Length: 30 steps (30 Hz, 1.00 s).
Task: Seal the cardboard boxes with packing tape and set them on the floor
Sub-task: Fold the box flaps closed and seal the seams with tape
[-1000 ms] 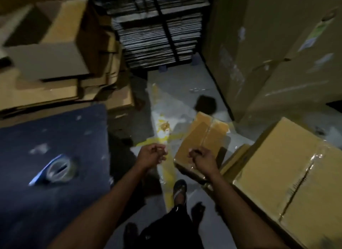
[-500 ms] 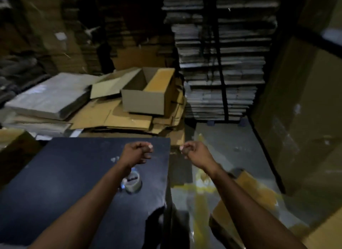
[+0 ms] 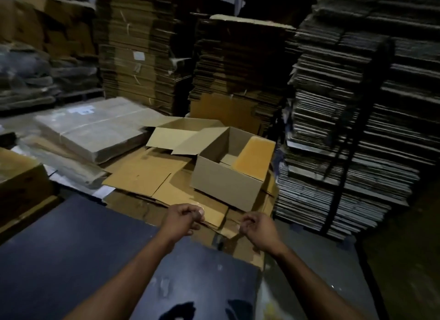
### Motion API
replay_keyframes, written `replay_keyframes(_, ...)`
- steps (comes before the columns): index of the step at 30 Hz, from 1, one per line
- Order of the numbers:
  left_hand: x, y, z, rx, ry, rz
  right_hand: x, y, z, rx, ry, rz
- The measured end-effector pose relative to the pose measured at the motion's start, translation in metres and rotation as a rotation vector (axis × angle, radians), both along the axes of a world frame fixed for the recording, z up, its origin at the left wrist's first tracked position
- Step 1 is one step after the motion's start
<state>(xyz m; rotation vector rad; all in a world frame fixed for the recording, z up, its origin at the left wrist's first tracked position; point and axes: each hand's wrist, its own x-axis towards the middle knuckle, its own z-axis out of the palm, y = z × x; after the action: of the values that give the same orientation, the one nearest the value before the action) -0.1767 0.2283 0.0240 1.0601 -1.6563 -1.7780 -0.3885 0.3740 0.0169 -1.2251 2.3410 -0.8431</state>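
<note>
Cardboard box [image 3: 234, 169] open beyond both curled, empty hands — left [image 3: 182, 221], right [image 3: 258, 229].

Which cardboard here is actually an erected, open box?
The open box just beyond both hands, sitting on the flattened sheets: flaps up, inside visible. All the other cardboard is folded flat, loose or in stacks.

Open box [image 3: 228, 177] base hidden by own walls; curled hands [image 3: 183, 218] contents unreadable; forearms cut off.
</note>
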Motion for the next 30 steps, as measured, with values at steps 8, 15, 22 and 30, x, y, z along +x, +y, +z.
replay_keyframes(8, -0.108, -0.077, -0.047, 0.032, -0.170, 0.086, -0.181, -0.167, -0.061, 0.099, 0.456, 0.016)
replay_keyframes(15, -0.200, -0.124, -0.050, -0.003, -0.201, 0.044, -0.237, -0.216, -0.101, 0.246, 0.748, -0.008)
replay_keyframes(22, -0.197, -0.125, -0.063, 0.028, -0.194, -0.011, -0.249, -0.228, -0.101, 0.155, 0.703, -0.073)
replay_keyframes(30, -0.084, -0.143, -0.076, 0.077, -0.066, 0.096, -0.102, -0.238, -0.051, -0.110, 0.509, -0.017)
